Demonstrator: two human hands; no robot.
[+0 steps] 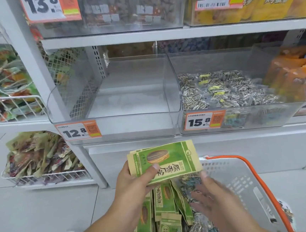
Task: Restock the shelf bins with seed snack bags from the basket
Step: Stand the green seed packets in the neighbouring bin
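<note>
My left hand (134,184) grips a small stack of green and tan seed snack bags (172,158), held above the white basket (235,180) with its orange handle. More green seed bags (163,203) and clear packs of striped seeds lie in the basket. My right hand (211,197) is blurred, fingers spread over the bags in the basket, holding nothing that I can see. Straight ahead on the shelf stands an empty clear bin (116,126) with a 12.8 price tag. The clear bin (259,114) beside it, tagged 15.8, holds striped seed packs.
Wire baskets of mixed snack packs (39,159) hang on the rack at the left. Orange bags (296,73) fill the bin at far right. Upper shelf bins hold nuts and yellow bags. White shelf base and tiled floor lie below.
</note>
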